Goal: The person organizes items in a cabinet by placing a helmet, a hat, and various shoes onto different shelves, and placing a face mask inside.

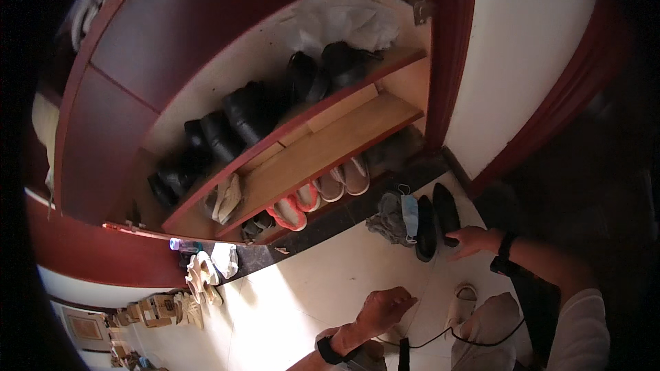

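Observation:
My right hand (468,241) is at the heel end of a black pointed shoe (444,207), with its fingers on the heel. Beside it on the tiles lies a second black shoe (425,232). A blue face mask (410,211) and a crumpled grey cloth (389,219) are just left of that shoe. My left hand (384,309) hovers over the floor near my knees, fingers curled in, and nothing shows in it. In front stands an open dark-red shoe cabinet, its upper shelf (309,118) carrying several black leather shoes (251,113).
Red-trimmed slippers (289,211) and brown slippers (343,180) sit in the cabinet's bottom. Pale shoes (198,273), a white crumpled item (225,258) and a bottle (184,245) stand by the door (124,252). A black cable (479,344) crosses my legs. Cardboard boxes (154,310) are farther left.

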`<action>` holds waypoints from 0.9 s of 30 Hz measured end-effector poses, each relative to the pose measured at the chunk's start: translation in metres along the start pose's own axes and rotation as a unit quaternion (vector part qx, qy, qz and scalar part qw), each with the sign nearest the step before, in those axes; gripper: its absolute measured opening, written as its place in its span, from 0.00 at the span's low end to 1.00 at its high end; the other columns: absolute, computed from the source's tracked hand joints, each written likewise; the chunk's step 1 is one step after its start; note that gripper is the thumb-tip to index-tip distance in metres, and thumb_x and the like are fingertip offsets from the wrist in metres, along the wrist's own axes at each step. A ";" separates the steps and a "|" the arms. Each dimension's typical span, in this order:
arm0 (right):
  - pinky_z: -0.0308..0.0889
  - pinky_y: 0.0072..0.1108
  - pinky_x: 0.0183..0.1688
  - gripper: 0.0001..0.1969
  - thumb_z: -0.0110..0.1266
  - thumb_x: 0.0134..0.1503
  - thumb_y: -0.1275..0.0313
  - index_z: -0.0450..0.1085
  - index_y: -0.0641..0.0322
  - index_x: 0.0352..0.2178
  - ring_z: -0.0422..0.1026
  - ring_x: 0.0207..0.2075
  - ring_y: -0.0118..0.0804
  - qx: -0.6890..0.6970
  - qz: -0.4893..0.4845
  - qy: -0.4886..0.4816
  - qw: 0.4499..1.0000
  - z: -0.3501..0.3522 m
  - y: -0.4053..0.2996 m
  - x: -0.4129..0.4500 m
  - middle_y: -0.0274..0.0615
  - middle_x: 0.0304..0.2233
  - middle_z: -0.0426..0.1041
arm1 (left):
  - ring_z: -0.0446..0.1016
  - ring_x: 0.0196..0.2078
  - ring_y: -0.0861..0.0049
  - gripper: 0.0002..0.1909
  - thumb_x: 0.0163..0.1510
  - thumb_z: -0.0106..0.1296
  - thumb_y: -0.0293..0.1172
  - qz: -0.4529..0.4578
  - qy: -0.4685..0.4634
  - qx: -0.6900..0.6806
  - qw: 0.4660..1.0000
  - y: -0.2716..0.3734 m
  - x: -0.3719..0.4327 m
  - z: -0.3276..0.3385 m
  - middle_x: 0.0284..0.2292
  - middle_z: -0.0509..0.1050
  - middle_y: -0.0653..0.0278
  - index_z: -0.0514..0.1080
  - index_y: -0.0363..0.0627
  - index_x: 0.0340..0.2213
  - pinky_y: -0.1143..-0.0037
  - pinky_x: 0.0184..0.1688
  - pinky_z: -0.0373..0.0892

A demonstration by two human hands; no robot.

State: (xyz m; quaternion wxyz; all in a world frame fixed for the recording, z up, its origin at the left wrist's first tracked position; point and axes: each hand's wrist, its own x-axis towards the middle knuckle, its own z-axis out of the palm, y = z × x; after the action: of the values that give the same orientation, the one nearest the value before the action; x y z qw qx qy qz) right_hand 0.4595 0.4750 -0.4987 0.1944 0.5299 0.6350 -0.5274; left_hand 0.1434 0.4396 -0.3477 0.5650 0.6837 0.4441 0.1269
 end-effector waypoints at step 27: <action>0.58 0.41 0.51 0.36 0.51 0.48 0.67 0.49 0.56 0.59 0.63 0.48 0.56 -0.179 -0.074 0.261 0.946 0.132 0.046 0.135 0.60 0.47 0.64 | 0.72 0.30 0.59 0.07 0.51 0.51 0.26 0.223 0.028 -0.027 0.974 -0.016 -0.068 0.044 0.27 0.72 0.52 0.70 0.35 0.32 0.70 0.30 0.68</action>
State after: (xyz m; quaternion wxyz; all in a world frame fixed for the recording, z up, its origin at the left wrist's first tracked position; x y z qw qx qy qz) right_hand 0.4101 0.4175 -0.6776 0.0740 0.5573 0.7846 -0.2614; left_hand 0.1268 0.3583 -0.3538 0.5279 0.7462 0.2928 0.2807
